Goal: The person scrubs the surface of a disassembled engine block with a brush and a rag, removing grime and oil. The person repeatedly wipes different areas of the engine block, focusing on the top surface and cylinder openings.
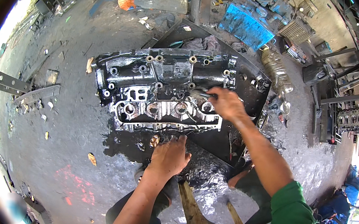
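Observation:
An oily engine cylinder head lies in front of me, its pale machined rim and round ports facing up. Against its far side is a long black engine cover with several round bosses. My right hand is closed around a small brush, whose blurred greyish end is over the right part of the cylinder head, near the seam with the cover. My left hand is just below the near edge of the cylinder head, fingers stretched toward it and thumb apart; whether the fingertips touch it cannot be made out.
Under the parts lies a dark metal tray with a bunched cloth at its far side. A blue metal box stands beyond. A wooden stool is between my legs. Another engine part sits at the right.

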The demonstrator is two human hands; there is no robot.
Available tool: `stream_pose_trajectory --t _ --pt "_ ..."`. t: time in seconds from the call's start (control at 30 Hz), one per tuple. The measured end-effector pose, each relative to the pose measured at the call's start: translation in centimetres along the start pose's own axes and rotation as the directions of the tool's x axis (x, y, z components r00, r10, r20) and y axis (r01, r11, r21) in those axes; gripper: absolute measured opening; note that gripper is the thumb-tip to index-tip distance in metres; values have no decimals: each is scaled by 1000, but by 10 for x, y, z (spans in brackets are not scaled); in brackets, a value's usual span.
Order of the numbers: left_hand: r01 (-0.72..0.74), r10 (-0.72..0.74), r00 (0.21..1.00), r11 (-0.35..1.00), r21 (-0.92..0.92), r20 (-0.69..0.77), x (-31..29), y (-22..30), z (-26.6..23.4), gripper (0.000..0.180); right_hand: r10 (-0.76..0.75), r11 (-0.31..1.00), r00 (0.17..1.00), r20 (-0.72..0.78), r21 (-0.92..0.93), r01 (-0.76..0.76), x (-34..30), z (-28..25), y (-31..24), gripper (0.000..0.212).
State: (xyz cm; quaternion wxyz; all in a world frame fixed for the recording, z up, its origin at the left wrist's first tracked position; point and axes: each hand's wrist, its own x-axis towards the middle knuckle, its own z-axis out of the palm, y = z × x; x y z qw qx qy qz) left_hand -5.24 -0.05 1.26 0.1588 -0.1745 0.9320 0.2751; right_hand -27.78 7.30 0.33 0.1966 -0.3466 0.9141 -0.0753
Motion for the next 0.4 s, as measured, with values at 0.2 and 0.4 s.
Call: stream_pose_trajectory --t 0.2,0.4 --pt "75 -86 994 985 -154 -64 -23 -8 -17 49 112 992 994 -12 57 -111 0 -22 -10 32" --pt "120 -123 992 988 -98 -27 -28 -12 -24 52 124 925 975 186 334 -182 5 -53 10 32"
